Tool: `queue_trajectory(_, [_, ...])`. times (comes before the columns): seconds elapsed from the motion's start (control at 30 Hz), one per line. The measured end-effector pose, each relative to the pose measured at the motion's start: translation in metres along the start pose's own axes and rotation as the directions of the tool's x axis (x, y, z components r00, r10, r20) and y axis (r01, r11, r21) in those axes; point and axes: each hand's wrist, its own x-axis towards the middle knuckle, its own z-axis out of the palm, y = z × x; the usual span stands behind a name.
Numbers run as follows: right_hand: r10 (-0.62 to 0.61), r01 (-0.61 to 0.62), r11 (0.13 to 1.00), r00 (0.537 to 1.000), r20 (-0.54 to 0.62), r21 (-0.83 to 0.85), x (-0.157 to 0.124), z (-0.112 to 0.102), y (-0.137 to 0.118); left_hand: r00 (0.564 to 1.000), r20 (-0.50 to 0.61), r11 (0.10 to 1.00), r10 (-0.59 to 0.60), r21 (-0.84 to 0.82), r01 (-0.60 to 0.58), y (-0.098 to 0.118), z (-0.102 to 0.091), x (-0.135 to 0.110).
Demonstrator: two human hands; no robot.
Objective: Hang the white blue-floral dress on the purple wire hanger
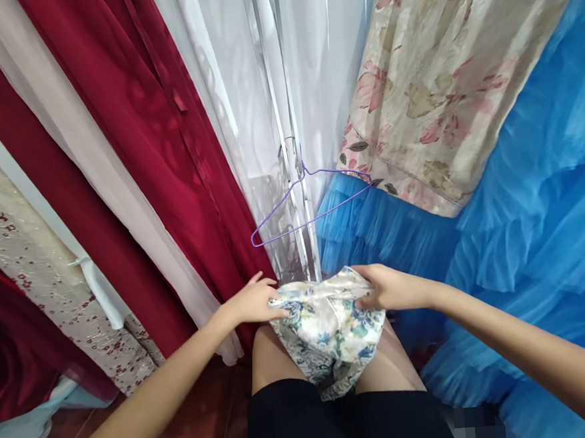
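A small white garment with blue, green and yellow flowers, which looks like a pair of shorts (332, 319), is stretched by its upper edge above my knees. My left hand (255, 301) pinches its left top corner, thumb in front and some fingers spread behind. At the right top corner, my right hand (385, 287) grips the cloth between thumb and fingers. The lower part of the garment hangs loosely in folds. Just beyond it, a purple wire hanger (317, 214) hangs bare, touched by neither hand.
White metal bars (284, 99) stand behind the hanger, before a white curtain-like cloth (319, 63). Long dark red garments (115, 111) hang at left. A beige floral dress (434, 95) and ruffled blue tulle (528, 229) hang at right. Reddish floor tiles (201, 419) show below.
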Motion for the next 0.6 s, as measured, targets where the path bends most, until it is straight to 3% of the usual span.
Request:
queue_trajectory(0.1, [-0.039, -0.004, 0.982, 0.975, -0.22, -0.19, 0.027, -0.01, 0.018, 0.971, -0.048, 0.962, -0.236, 0.127, 0.24, -0.045, -0.037, -0.016])
queue_trajectory(0.2, [-0.063, -0.049, 0.965, 0.912, -0.405, -0.259, 0.059, -0.035, 0.035, 0.905, -0.266, 0.902, -0.333, 0.189, 0.387, -0.066, -0.068, -0.029])
queue_trajectory(0.33, [-0.107, -0.07, 0.954, 0.828, -0.55, -0.292, 0.102, -0.065, 0.055, 0.771, -0.6, 0.851, -0.213, 0.273, 0.448, -0.054, -0.097, -0.029])
queue_trajectory(0.47, [-0.077, -0.155, 0.904, 0.858, -0.508, -0.398, 0.118, -0.062, 0.06, 0.655, -0.751, 0.853, -0.083, 0.287, 0.437, -0.029, -0.11, -0.008])
queue_trajectory(0.53, [-0.089, -0.137, 0.9, 0.871, -0.483, -0.414, 0.112, -0.049, 0.053, 0.641, -0.759, 0.881, -0.109, 0.225, 0.415, -0.022, -0.113, 0.008])
queue_trajectory(0.6, [-0.108, -0.1, 0.912, 0.876, -0.47, -0.398, 0.101, -0.036, 0.041, 0.67, -0.729, 0.931, -0.139, 0.133, 0.339, -0.016, -0.116, 0.026])
